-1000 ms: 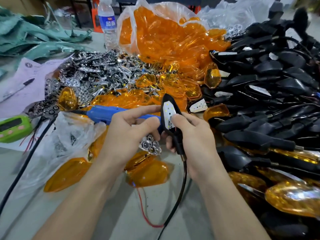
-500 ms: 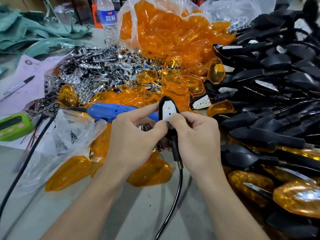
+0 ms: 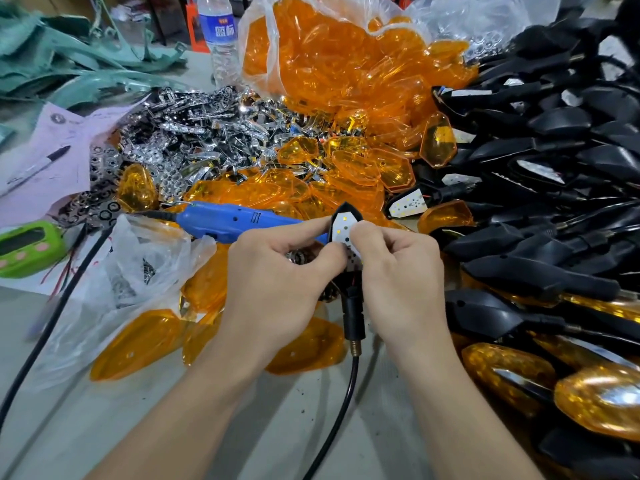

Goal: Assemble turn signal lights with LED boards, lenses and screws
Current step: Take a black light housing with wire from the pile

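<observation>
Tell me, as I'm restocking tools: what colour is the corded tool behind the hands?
The corded tool is blue; the head view shows it.

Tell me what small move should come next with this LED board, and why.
Probably press the LED board flat into the black housing. Both the left hand and right hand grip the housing, thumbs on the board; its lower end looks slightly lifted with red wire showing beneath, and the board is uncovered.

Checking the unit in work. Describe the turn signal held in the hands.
The turn signal is a black, plastic-looking shell held upright, pointed tip up. A white LED board with small yellow dots sits in it. Below, a stalk ends in a brassy thread and black cable. The left hand and right hand pinch it.
</observation>
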The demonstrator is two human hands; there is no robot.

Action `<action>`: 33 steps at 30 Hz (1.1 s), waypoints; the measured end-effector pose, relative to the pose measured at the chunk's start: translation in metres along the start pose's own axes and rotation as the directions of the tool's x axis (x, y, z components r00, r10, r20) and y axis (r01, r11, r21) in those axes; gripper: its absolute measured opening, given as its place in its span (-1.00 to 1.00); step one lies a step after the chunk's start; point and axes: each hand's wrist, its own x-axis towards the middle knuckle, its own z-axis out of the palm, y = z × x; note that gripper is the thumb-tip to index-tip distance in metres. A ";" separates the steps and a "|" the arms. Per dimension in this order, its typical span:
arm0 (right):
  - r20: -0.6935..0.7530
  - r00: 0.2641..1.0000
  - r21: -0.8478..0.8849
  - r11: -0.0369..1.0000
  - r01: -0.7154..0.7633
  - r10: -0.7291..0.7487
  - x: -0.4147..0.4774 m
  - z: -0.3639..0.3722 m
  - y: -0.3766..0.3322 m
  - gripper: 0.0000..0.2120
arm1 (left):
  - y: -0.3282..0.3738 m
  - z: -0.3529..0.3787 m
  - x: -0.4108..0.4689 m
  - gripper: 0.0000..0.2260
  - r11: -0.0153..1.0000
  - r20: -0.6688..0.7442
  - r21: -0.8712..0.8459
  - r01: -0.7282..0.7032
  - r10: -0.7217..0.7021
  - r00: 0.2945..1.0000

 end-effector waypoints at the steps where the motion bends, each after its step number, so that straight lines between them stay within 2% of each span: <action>1: -0.001 1.000 0.002 1.000 0.005 -0.005 0.000 0.000 0.000 -0.54 | 0.000 0.000 0.000 -0.73 1.000 0.001 0.000 0.001 -0.001 1.000; 10: -0.035 0.996 -0.036 0.996 0.083 -0.085 -0.004 0.002 -0.002 -0.42 | -0.002 0.005 0.000 -0.80 0.996 -0.020 -0.070 0.047 -0.049 0.999; 15: 0.005 0.995 -0.048 0.994 0.101 -0.101 -0.004 0.002 -0.002 -0.46 | -0.004 0.002 0.004 -0.89 0.984 0.062 -0.123 0.126 -0.119 0.991; 19: 0.115 0.993 0.027 0.999 0.028 -0.031 -0.006 0.001 -0.003 -0.62 | -0.004 -0.004 0.008 -0.89 0.976 0.032 -0.140 0.168 -0.165 0.986; 23: 0.320 0.933 0.169 0.959 -0.228 0.165 -0.010 -0.003 -0.004 -0.86 | -0.003 -0.010 0.013 -0.85 0.958 -0.081 -0.182 0.222 -0.240 0.967; 25: 0.371 0.899 0.172 0.934 -0.312 0.232 -0.010 -0.003 -0.004 -0.86 | -0.003 -0.012 0.013 -0.85 0.952 -0.119 -0.215 0.219 -0.248 0.962; 29: 0.419 0.873 0.167 0.924 -0.343 0.249 -0.012 0.000 -0.006 -0.91 | -0.001 -0.012 0.012 -0.81 0.967 -0.135 -0.166 0.191 -0.214 0.967; 33: 0.339 0.919 0.177 0.946 -0.272 0.201 -0.013 0.005 -0.006 -0.82 | -0.003 -0.011 0.012 -0.79 0.977 -0.026 -0.121 0.176 -0.180 0.983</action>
